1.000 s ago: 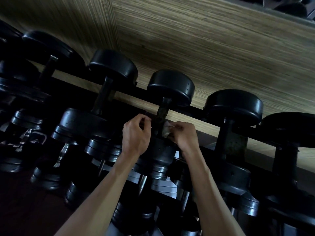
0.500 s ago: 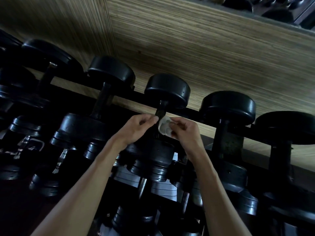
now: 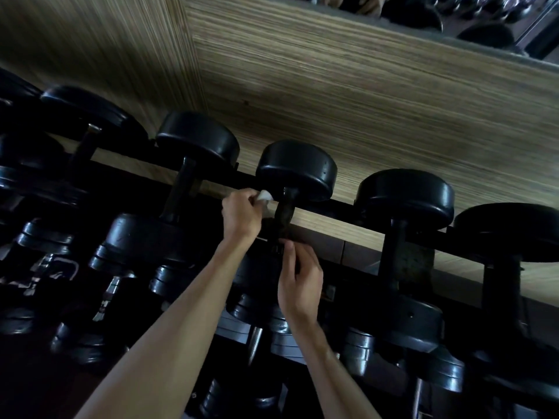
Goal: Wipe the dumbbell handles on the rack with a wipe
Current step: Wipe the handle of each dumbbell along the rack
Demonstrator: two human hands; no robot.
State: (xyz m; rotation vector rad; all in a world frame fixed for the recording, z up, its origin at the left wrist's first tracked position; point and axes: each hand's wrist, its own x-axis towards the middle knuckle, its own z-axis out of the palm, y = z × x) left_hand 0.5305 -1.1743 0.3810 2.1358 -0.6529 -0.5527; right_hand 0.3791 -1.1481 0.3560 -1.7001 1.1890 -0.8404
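Seen from a head-worn camera, looking down at a dark metal dumbbell rack (image 3: 341,207) set against a striped tan wood-grain wall (image 3: 363,101). Holding, on the top tier, a row of black round-headed dumbbells lying front to back, far heads resting over the back rail; on the lower tiers, smaller black dumbbells with chrome handles (image 3: 106,297), dim and hard to separate.

Left hand (image 3: 242,217) raised beside the upper part of the middle dumbbell handle (image 3: 284,211), fingers curled into a loose fist and pinching a small crumpled white wipe (image 3: 264,196). Wipe poking out above the knuckles, just left of the handle and just below that dumbbell's black far head (image 3: 296,170); contact between wipe and handle not clear.

Right hand (image 3: 299,279) lower down, at the near end of the same dark handle, thumb and fingers curled in toward it. Actual grip on the handle impossible to confirm in the shadow.

Both bare forearms reaching up from the bottom edge. Neighbouring black dumbbell (image 3: 196,140) on the left and another black dumbbell (image 3: 405,192) on the right, both sitting in the same top row, untouched by either hand. Strip of mirror (image 3: 453,22) at the upper right, showing more dark weights.
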